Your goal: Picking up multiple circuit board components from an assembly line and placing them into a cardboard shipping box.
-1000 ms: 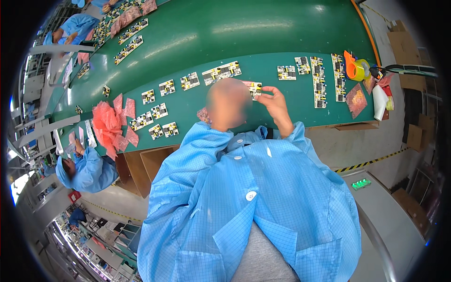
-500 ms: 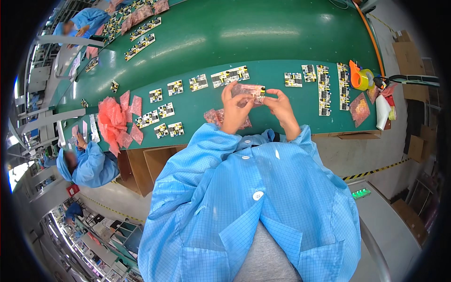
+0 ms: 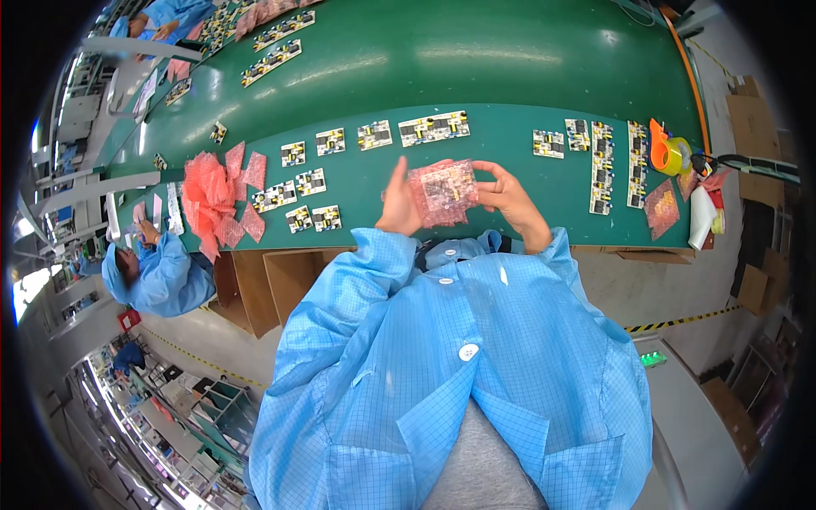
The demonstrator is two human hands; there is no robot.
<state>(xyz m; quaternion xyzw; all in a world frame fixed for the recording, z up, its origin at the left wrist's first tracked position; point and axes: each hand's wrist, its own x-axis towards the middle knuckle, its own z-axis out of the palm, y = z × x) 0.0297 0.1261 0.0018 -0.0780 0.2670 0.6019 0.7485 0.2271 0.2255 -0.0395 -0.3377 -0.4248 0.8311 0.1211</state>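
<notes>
A pink bubble-wrap bag with a circuit board showing through it is held above the near edge of the green table. My right hand grips its right edge, fingers on top and closed on the wrap. My left hand is beside the bag's left edge, its fingers stretched out and pointing away from me; the bag lies against the palm side. Pink wrap also shows along the lower edge, and I cannot tell whether it is a second bag underneath. Just beyond stands a long circuit board panel.
Small circuit boards lie to the left, near a heap of pink bubble bags. Long board panels and yellow tape rolls are on the right. A co-worker in blue sits at the left; another is at far left.
The board, partly uncovered before, now shows inside the bag. My left hand has opened its fingers and moved left. My right hand has shifted to the bag's right edge.
</notes>
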